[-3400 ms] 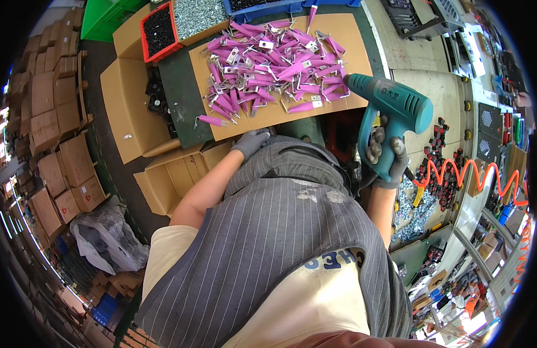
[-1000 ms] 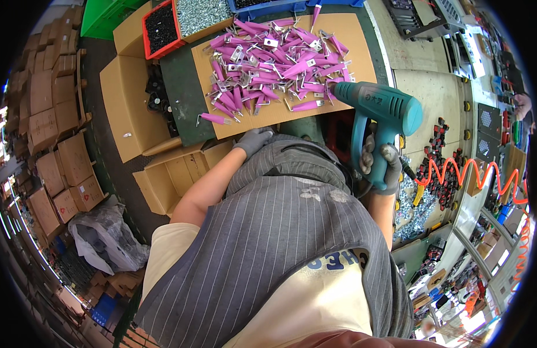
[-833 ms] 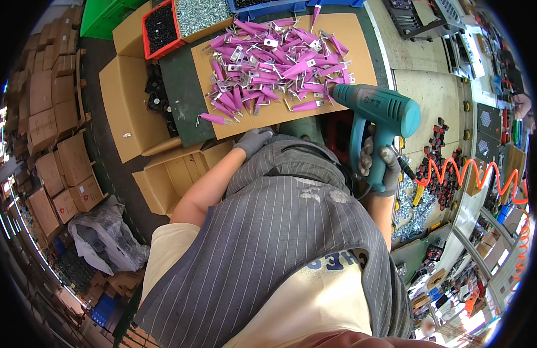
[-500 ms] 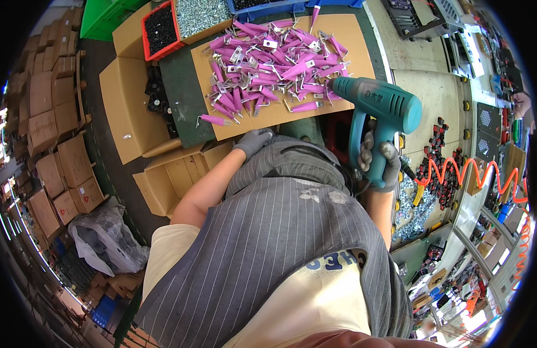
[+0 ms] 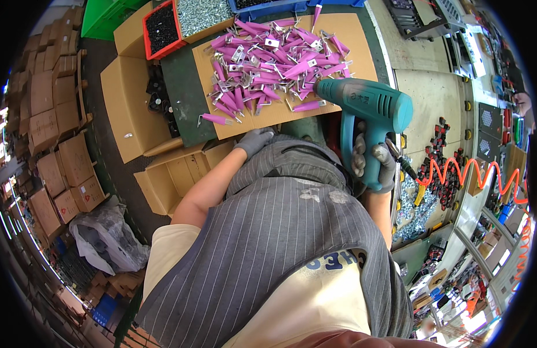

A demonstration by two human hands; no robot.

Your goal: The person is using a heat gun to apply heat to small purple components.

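My right hand (image 5: 377, 159), in a grey glove, is wrapped round the handle of a teal heat gun (image 5: 367, 104). The gun's dark nozzle points left, over the near right edge of a heap of purple-sleeved metal pieces (image 5: 280, 64). Each piece has a purple tapered sleeve and a bare metal end, some with a hole. The heap lies on a flat cardboard sheet (image 5: 245, 124). My left hand (image 5: 255, 142), also gloved, rests flat on my lap by the sheet's near edge, holding nothing that I can see.
Beyond the heap stand a red bin of black parts (image 5: 162, 30), a box of silver screws (image 5: 201, 16) and a blue bin (image 5: 274, 8). Open cardboard boxes (image 5: 126, 107) are at the left. An orange coiled hose (image 5: 477, 174) hangs at the right beside a workbench.
The heat gun in my right hand has shifted a little to the left, its nozzle moving further along the heap's near edge. My left hand stays on my lap.
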